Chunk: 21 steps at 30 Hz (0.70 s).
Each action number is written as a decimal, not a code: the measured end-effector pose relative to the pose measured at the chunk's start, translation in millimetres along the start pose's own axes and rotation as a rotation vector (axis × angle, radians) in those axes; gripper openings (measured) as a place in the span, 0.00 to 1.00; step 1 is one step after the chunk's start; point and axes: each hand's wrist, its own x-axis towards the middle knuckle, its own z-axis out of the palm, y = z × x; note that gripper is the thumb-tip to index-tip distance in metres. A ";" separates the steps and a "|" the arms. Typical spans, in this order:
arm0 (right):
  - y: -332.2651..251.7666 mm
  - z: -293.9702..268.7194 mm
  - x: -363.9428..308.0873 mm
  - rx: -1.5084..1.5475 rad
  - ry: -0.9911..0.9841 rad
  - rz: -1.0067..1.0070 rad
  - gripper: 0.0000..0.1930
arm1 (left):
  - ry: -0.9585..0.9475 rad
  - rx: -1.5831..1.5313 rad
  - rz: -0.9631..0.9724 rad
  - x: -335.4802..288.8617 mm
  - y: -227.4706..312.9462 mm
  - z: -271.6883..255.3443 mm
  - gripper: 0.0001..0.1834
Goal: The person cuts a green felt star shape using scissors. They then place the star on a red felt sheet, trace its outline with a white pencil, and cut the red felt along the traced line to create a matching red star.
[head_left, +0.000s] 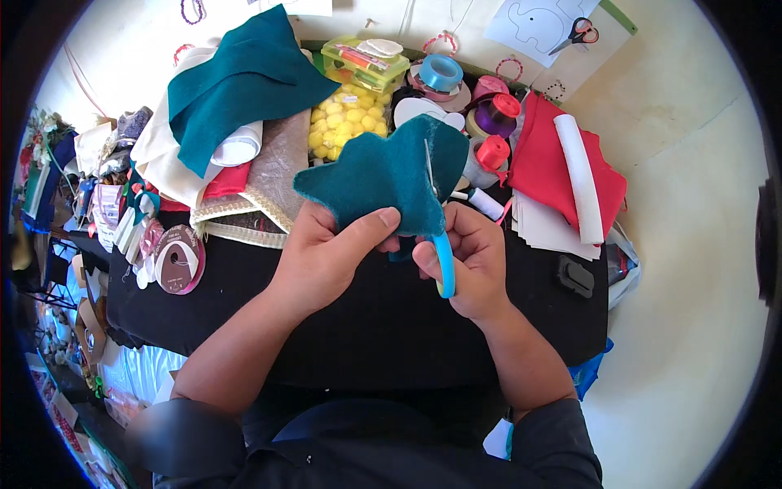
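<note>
A dark teal piece of felt (pixel 376 175) with a wavy cut edge is raised above the black table. My left hand (pixel 322 257) pinches its lower edge, thumb on top and fingers underneath. In my right hand (pixel 468 265) is a pair of scissors with blue handles (pixel 445 262). The scissor blade reaches up across the felt's right part, and a flap of the felt lies to the right of it. The other blade is mostly hidden by the cloth.
Folded teal cloth (pixel 244 85) lies at the back left, near a ribbon spool (pixel 179 259). Behind the felt are a bag of yellow pompoms (pixel 346 122) and a yellow-green box (pixel 365 63). Red cloth (pixel 547 151), a white roll (pixel 578 179) and a black case (pixel 575 277) lie on the right.
</note>
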 end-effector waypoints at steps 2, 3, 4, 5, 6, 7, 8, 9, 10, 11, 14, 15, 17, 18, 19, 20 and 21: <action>0.5 -0.2 -0.5 -0.006 0.002 0.007 0.13 | 0.006 -0.005 0.019 -0.4 -1.9 0.4 0.08; -0.1 -0.6 -0.8 -0.022 -0.001 0.020 0.13 | 0.007 0.006 0.033 -0.3 -1.9 1.6 0.08; -1.1 -1.3 -1.1 -0.038 -0.003 0.033 0.14 | 0.008 0.017 0.047 -0.2 -1.7 3.4 0.08; -1.9 -1.8 -1.2 -0.053 -0.006 0.047 0.15 | 0.009 0.028 0.060 -0.3 -1.7 4.5 0.08; -2.2 -1.7 -1.2 -0.059 -0.009 0.044 0.15 | 0.011 0.040 0.058 -1.0 -2.1 4.9 0.08; -2.6 -1.6 -1.1 -0.065 -0.013 0.040 0.15 | 0.012 0.052 0.055 -1.9 -2.8 5.2 0.08; -2.8 -1.6 -1.1 -0.071 -0.016 0.037 0.15 | 0.014 0.064 0.053 -2.3 -3.4 5.2 0.08; -1.5 -2.4 -1.2 -0.072 -0.017 0.035 0.15 | 0.005 0.093 0.044 -2.3 -3.4 4.4 0.11; 1.1 -3.8 -1.3 -0.073 -0.018 0.033 0.15 | -0.004 0.122 0.036 -2.5 -3.2 3.0 0.13; 2.6 -4.7 -1.4 -0.074 -0.018 0.030 0.15 | -0.013 0.151 0.028 -2.5 -3.1 2.3 0.16; 3.3 -4.8 -1.2 -0.093 -0.023 0.033 0.15 | -0.008 0.134 0.025 -3.6 -0.9 4.4 0.17; 2.3 -3.2 -0.8 -0.072 -0.003 0.031 0.13 | -0.015 0.131 0.034 -3.5 0.1 5.8 0.17; -0.2 2.1 0.3 -0.027 0.036 0.027 0.12 | -0.029 0.125 0.051 -3.4 1.8 8.0 0.17; -0.1 2.5 0.4 -0.021 0.036 0.026 0.11 | -0.036 0.156 0.064 -3.4 1.7 6.6 0.16; 0.1 2.7 0.3 -0.014 0.036 0.026 0.11 | -0.043 0.188 0.078 -3.4 1.1 4.1 0.16; 0.4 2.7 0.3 -0.007 0.036 0.025 0.11 | -0.050 0.219 0.091 -3.3 0.9 2.7 0.16; 1.1 1.6 0.2 -0.009 0.034 0.024 0.11 | -0.041 0.161 0.068 -2.7 1.7 3.6 0.13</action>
